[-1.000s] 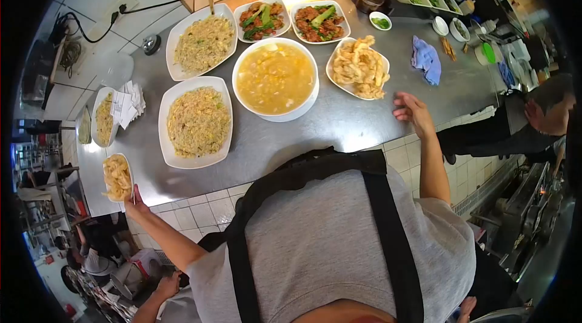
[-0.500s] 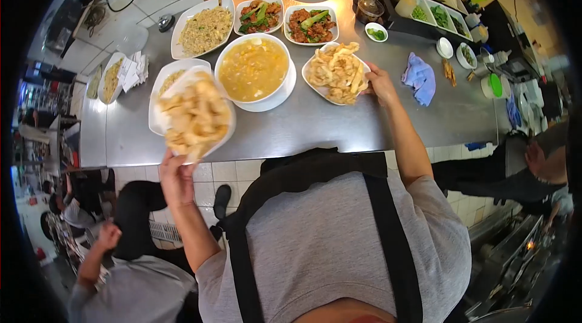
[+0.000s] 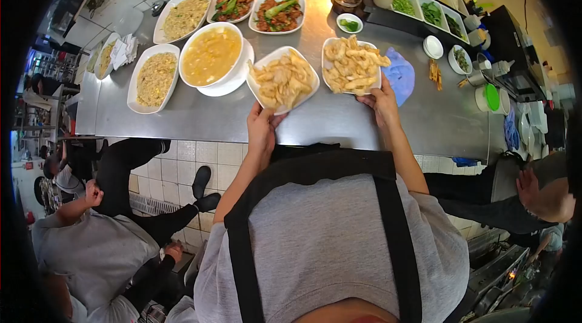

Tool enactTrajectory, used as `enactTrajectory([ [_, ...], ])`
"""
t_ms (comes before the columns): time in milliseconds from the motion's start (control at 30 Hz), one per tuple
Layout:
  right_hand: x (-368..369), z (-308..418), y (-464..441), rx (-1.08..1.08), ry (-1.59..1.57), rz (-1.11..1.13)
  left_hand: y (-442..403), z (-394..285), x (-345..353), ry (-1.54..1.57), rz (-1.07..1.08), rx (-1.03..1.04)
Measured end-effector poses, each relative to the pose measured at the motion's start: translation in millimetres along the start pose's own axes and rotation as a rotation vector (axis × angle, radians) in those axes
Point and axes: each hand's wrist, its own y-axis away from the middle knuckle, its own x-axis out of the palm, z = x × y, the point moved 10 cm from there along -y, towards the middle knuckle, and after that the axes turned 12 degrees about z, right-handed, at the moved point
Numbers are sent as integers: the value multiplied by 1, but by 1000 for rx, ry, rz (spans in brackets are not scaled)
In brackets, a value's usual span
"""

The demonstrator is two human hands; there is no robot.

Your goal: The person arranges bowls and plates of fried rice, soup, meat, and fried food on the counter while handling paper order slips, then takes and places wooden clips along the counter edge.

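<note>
Two white dishes of golden fried pieces are at the table's near side. My left hand (image 3: 262, 130) grips the near edge of the left dish (image 3: 311, 91), its thumb over the rim; the dish tilts slightly. At the lower right corner of the other dish (image 3: 326, 75), my right hand (image 3: 382, 103) has its fingers closed on the edge. Fried pieces (image 3: 282, 79) fill the left dish and a similar heap (image 3: 354, 63) fills the right one. A blue cloth (image 3: 400, 79) lies right behind my right hand, partly covered by dish and fingers.
Left of the dishes stand a soup bowl (image 3: 212, 55) on a white plate and fried rice (image 3: 156, 79). Farther back are more rice (image 3: 183, 16) and two meat-and-greens dishes (image 3: 279, 15). Ingredient trays (image 3: 431, 13) line the back right. A seated person (image 3: 97, 244) is at left.
My left hand has carried its dish rightward from over the fried rice to beside the soup. My right hand has slid its dish right, up to the cloth. The view has turned right.
</note>
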Motion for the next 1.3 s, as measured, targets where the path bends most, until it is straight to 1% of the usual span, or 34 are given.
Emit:
enactTrajectory([
  [67,-5,-1,0,60,-2,83,-15,3,7,22,-65,59],
  [167,-44,30,3,-29,542,-77,-38,14,10,74,-84,76],
  [200,-44,56,11,-163,820,-157,-40,14,14,79,-94,98],
  [267,-28,98,35,-431,1373,-321,-40,15,24,118,-38,120],
  [300,-31,94,35,-461,1460,-304,-38,15,29,137,-12,130],
  [367,-46,80,33,-524,1634,-264,-27,22,35,148,-7,51],
  [400,-67,80,32,-489,1641,-312,-24,25,38,155,-3,17],
  [467,-107,84,35,-424,1653,-405,-23,47,46,65,92,-104],
  [533,-133,93,37,-265,1731,-461,-23,64,62,-24,178,-210],
  [567,-142,98,40,-182,1767,-491,-27,68,71,-30,194,-205],
  [600,-133,110,45,-148,1828,-528,-31,72,80,-37,212,-201],
  [700,-105,123,41,-463,1555,-418,-48,79,93,-21,241,-155],
  [733,-107,109,23,-431,1186,-274,-53,79,95,-10,243,-134],
  [800,-104,72,-6,-271,682,-152,-58,80,97,-22,248,-124],
  [900,-60,70,-15,-275,187,-103,-62,79,100,-69,251,-134],
  [1000,-46,57,-30,-321,254,-40,-66,78,99,-117,255,-173],
  [1100,-45,41,-29,-279,442,-31,-66,80,100,-143,237,-206],
  [1133,-47,37,-26,-261,531,-67,-67,80,101,-150,228,-212],
  [1233,-34,55,-7,-471,660,-125,-68,79,101,-146,224,-211],
  [1300,-30,53,-8,-483,717,-121,-69,78,100,-169,219,-218],
])
